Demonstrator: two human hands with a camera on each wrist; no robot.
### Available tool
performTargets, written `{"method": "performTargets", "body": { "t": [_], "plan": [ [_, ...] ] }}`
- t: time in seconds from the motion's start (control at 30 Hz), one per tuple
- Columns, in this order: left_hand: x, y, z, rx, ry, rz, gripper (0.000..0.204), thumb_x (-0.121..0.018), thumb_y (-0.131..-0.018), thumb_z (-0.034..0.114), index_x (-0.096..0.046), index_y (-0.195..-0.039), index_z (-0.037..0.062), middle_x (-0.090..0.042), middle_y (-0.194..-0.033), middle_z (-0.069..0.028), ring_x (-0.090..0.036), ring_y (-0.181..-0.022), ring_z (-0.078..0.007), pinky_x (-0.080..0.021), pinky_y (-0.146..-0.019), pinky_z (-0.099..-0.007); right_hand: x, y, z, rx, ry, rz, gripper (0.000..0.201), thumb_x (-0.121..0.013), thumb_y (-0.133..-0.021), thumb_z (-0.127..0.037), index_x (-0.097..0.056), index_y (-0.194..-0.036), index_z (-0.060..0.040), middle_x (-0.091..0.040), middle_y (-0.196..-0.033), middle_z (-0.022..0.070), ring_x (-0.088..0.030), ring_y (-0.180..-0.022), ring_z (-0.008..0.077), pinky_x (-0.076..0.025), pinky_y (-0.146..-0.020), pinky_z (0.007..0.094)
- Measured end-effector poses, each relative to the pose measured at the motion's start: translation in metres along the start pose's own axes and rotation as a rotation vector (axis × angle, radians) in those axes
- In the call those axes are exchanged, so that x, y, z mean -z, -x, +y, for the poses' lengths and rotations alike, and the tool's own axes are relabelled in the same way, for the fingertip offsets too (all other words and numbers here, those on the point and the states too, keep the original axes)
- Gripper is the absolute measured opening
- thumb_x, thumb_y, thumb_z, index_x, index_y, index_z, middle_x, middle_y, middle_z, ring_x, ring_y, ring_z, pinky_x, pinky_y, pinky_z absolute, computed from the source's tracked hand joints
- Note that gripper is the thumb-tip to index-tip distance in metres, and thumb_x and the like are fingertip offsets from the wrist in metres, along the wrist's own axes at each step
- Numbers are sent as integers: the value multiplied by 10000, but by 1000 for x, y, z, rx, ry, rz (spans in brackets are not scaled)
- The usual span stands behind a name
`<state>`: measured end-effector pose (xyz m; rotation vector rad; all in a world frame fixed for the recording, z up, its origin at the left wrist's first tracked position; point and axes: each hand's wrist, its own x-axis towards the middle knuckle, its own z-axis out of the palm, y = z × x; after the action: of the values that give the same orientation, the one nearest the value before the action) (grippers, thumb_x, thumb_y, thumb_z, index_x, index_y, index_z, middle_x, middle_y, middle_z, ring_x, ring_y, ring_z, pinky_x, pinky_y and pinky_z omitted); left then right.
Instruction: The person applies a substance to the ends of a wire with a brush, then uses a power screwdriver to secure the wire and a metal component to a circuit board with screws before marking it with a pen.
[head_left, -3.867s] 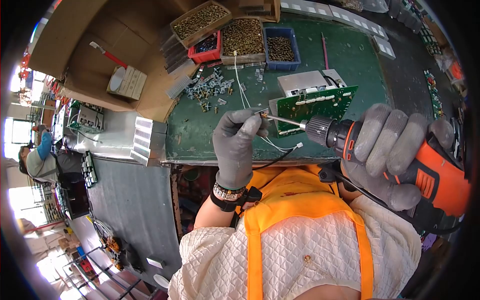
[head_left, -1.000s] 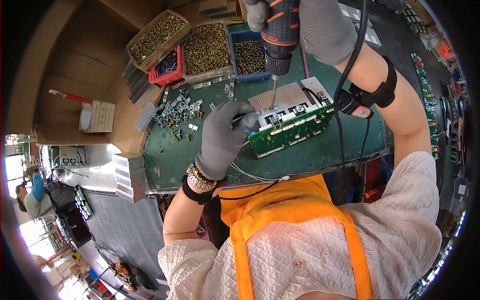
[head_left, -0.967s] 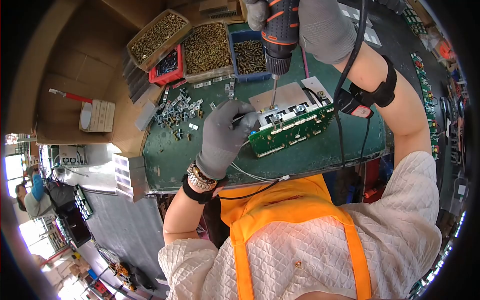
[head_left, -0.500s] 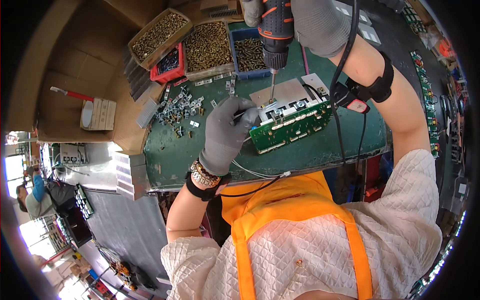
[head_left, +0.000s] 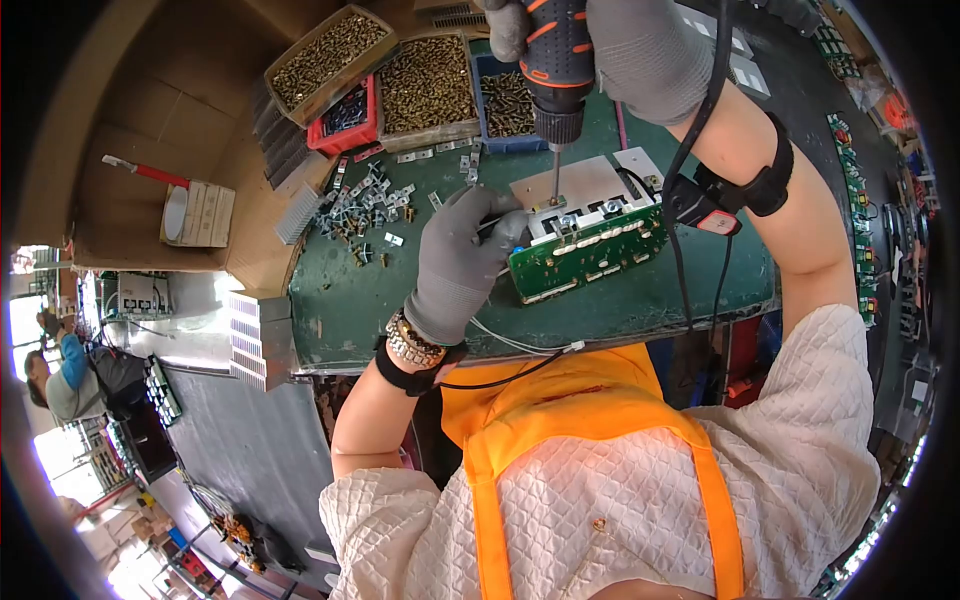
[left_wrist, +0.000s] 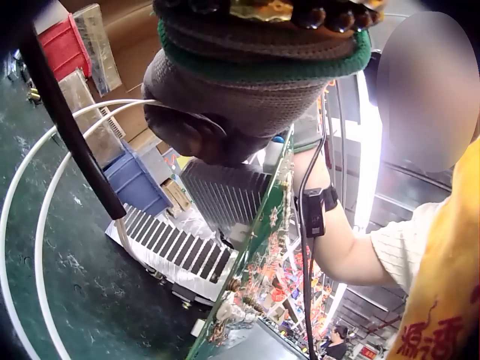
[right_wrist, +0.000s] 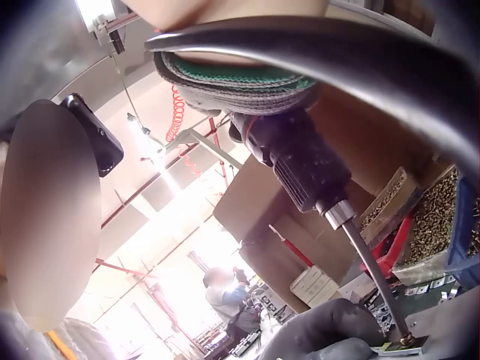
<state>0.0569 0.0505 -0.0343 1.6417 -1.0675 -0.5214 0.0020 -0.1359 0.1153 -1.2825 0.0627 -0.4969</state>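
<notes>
My right hand (head_left: 650, 62) grips a power drill (head_left: 558, 60), held upright with its chuck downward. Its long driver bit (head_left: 557, 175) stands on a brass screw (right_wrist: 407, 341) in a small metal clip (right_wrist: 390, 349) on the heat sink (head_left: 580, 180). A green circuit board (head_left: 590, 262) is attached along the heat sink's near side, solder side facing me. At the left end, my left hand (head_left: 455, 265) pinches a thin white two-wire cable (left_wrist: 45, 217), its fingertips right beside the clip. The cable loops below that hand toward the table's front edge.
Bins of brass screws (head_left: 425, 90) stand at the back, with a red bin (head_left: 345, 118) and a blue bin (head_left: 508, 105). Loose metal clips (head_left: 365, 210) lie left of the work. A black cord (head_left: 690, 140) hangs beside the right forearm. Finned heat sinks (head_left: 262, 335) stand at the table's left.
Earlier the drill lay sideways, its bit at the left fingertips. Both hands have since moved to the heat sink, the drill now upright on the screw. Over the last second the hands barely shift.
</notes>
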Motion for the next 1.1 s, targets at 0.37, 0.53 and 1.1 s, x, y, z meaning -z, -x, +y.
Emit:
{"method": "performTargets", "body": {
  "t": [0.37,0.53,1.1],
  "plan": [
    [10,-12,5,-143,-261,-81,105,-663,-801,32,-659,-904,13,-635,-847,-156,-627,-767,-331,-487,-674,-368,1,-4,3,-92,-23,15,354,-652,-887,-222,-496,-1160,-61,-600,-795,47,-607,-629,139,-505,-562,282],
    [10,-13,5,-187,-319,-94,115,-662,-794,20,-670,-908,25,-630,-848,-148,-620,-761,-333,-485,-670,-366,0,-8,8,-106,-19,19,339,-650,-889,-211,-495,-1151,-61,-598,-777,43,-603,-611,140,-500,-545,279],
    [5,-1,-8,-67,-143,-41,113,-631,-883,49,-680,-967,-9,-646,-814,-96,-600,-715,-189,-472,-677,-304,-6,6,-5,-29,18,-57,557,-656,-881,-202,-405,-1341,-13,-588,-775,28,-604,-620,122,-497,-564,267]
  ]
}}
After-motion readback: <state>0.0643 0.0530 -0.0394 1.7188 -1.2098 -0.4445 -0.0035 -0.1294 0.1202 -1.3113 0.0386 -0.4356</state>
